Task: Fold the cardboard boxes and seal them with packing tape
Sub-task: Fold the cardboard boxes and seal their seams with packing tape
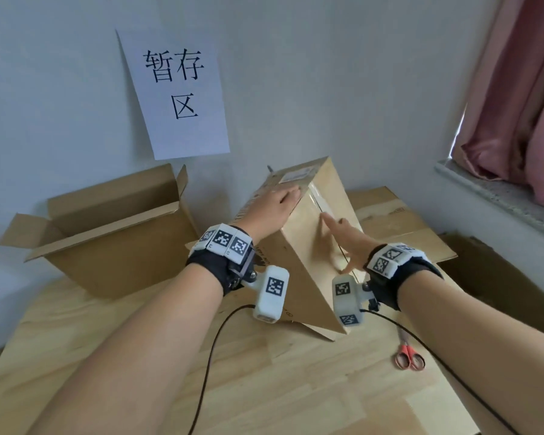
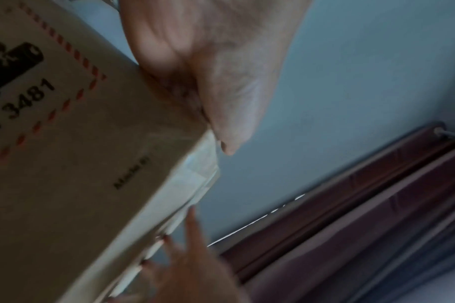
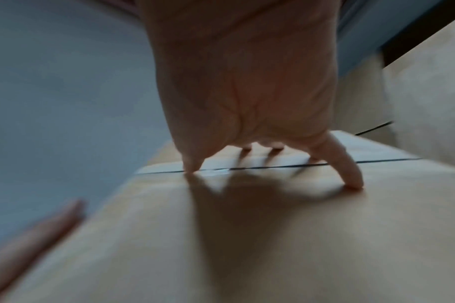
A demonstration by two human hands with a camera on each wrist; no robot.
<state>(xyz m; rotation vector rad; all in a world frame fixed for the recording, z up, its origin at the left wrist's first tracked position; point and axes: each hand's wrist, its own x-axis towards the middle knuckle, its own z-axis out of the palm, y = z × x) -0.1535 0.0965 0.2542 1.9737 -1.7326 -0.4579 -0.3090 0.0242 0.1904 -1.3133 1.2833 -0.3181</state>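
Note:
A closed cardboard box (image 1: pixel 296 262) stands tilted on one edge on the wooden table (image 1: pixel 264 387). My left hand (image 1: pixel 274 205) lies flat on its printed left side, fingers reaching the upper edge. My right hand (image 1: pixel 343 240) spreads its fingers and presses the fingertips onto the clear packing tape (image 1: pixel 316 199) along the centre seam. In the left wrist view the left hand (image 2: pixel 215 71) lies along the box (image 2: pixel 91 164) edge by the tape end (image 2: pixel 195 180). The right wrist view has my right hand (image 3: pixel 247 92) propped on its fingertips on the box (image 3: pixel 247 246).
An open, unsealed box (image 1: pixel 113 246) stands at the back left against the wall. Flattened cardboard (image 1: pixel 399 221) lies behind the tilted box. Red-handled scissors (image 1: pixel 409 356) lie on the table at the right. A window sill (image 1: pixel 496 193) and pink curtain (image 1: pixel 522 105) are at the right.

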